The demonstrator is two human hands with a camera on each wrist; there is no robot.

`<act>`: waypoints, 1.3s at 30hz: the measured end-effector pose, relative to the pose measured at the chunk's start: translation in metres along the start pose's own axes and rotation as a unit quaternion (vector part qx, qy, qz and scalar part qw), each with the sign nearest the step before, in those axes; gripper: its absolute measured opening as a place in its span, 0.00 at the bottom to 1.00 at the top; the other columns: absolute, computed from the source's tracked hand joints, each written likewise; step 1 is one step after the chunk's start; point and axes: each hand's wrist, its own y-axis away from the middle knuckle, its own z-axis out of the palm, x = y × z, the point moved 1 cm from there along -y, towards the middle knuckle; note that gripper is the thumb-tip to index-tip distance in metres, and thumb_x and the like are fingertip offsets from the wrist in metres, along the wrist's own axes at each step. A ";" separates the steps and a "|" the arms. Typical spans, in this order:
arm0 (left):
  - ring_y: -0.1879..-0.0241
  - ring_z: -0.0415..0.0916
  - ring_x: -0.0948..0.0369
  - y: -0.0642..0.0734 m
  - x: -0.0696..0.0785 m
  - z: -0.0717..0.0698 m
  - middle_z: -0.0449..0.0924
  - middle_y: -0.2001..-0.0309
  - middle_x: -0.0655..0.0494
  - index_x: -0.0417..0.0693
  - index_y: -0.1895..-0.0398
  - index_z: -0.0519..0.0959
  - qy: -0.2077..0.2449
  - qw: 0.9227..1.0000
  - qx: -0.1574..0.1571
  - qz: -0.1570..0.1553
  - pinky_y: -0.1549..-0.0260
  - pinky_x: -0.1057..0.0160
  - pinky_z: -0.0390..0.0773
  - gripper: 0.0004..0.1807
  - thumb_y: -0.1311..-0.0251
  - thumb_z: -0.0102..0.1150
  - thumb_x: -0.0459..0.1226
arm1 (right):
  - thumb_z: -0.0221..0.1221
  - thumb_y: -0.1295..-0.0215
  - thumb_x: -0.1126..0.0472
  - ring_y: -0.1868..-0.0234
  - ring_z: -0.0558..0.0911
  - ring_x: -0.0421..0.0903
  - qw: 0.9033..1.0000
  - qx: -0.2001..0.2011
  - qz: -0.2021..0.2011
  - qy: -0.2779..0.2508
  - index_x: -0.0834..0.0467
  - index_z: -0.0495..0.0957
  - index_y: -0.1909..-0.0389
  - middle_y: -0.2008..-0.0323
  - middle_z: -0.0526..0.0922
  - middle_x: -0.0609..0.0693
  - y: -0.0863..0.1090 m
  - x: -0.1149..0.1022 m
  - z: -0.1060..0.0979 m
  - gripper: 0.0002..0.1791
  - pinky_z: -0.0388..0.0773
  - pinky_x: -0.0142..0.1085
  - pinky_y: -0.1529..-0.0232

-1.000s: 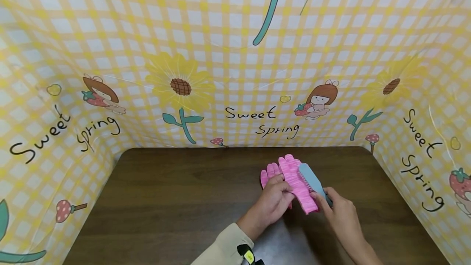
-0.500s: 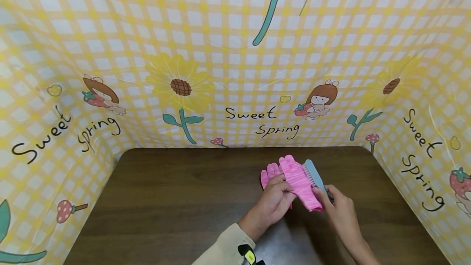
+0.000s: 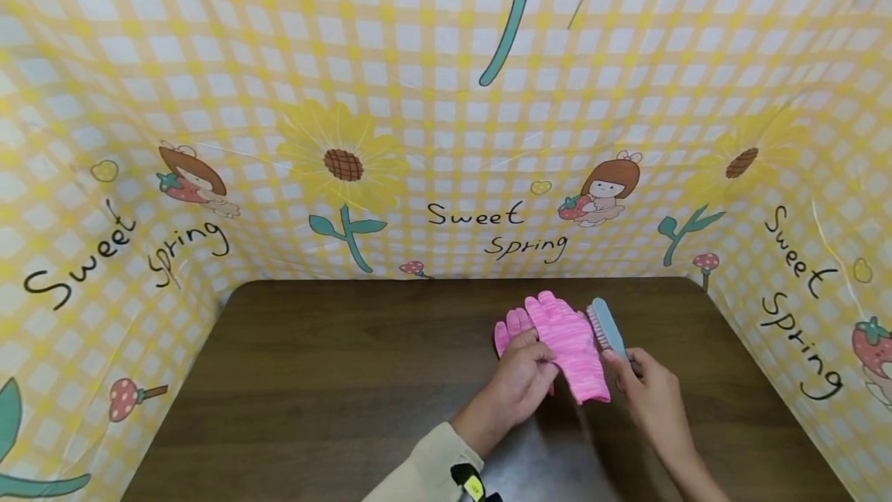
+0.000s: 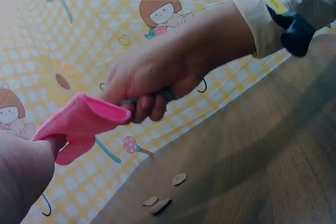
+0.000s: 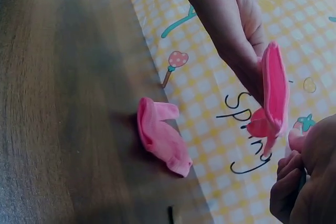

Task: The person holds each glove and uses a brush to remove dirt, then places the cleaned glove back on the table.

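My left hand (image 3: 519,378) pinches a pink knitted glove (image 3: 567,347) near its side, holding it up with its fingers pointing away from me. The glove's open cuff (image 5: 275,90) faces the right wrist camera. In my right hand (image 3: 651,397) is a brush (image 3: 608,325) with a light blue back, pale bristles and a dark handle. Its bristles face the glove's right edge, with a narrow gap in the head view. A second pink glove (image 5: 163,137) lies on the table, partly hidden behind the held one in the head view.
The brown wooden table (image 3: 334,378) is enclosed at the back and sides by a yellow checked cloth (image 3: 446,138) with printed flowers and lettering. Several small pale flat pieces (image 4: 179,179) show low in the left wrist view.
The brush has moved right, from over the glove's surface to just off its right edge. The held glove has shifted slightly at its cuff; the left hand stays almost still.
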 end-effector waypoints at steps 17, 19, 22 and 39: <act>0.24 0.55 0.47 0.004 -0.002 0.001 0.58 0.24 0.32 0.23 0.28 0.57 -0.049 0.999 0.010 -0.015 0.22 0.42 0.52 0.33 0.41 0.31 0.20 | 0.66 0.33 0.49 0.78 0.69 0.43 0.988 0.038 -0.110 0.106 0.57 0.83 0.58 0.83 0.70 0.44 0.021 -0.018 0.008 0.15 0.66 0.35 0.76; 0.24 0.55 0.47 0.004 -0.003 0.001 0.57 0.24 0.33 0.23 0.27 0.57 -0.045 0.999 0.006 -0.018 0.22 0.42 0.51 0.34 0.41 0.30 0.19 | 0.65 0.33 0.48 0.78 0.71 0.45 0.989 0.035 -0.098 0.107 0.57 0.83 0.56 0.82 0.74 0.46 0.019 -0.016 0.007 0.16 0.68 0.38 0.76; 0.22 0.53 0.46 0.004 -0.003 0.000 0.56 0.23 0.33 0.24 0.26 0.55 -0.039 0.999 -0.005 -0.020 0.22 0.42 0.50 0.34 0.41 0.29 0.19 | 0.65 0.32 0.47 0.76 0.73 0.48 0.991 0.031 -0.081 0.105 0.58 0.83 0.55 0.79 0.79 0.48 0.016 -0.013 0.004 0.17 0.71 0.41 0.74; 0.20 0.49 0.43 0.003 -0.005 0.000 0.54 0.22 0.34 0.26 0.25 0.55 -0.017 0.999 0.004 -0.030 0.22 0.42 0.49 0.36 0.41 0.29 0.19 | 0.59 0.28 0.41 0.72 0.73 0.46 0.999 -0.003 -0.018 0.052 0.59 0.83 0.53 0.72 0.82 0.52 0.002 -0.001 0.004 0.24 0.67 0.34 0.73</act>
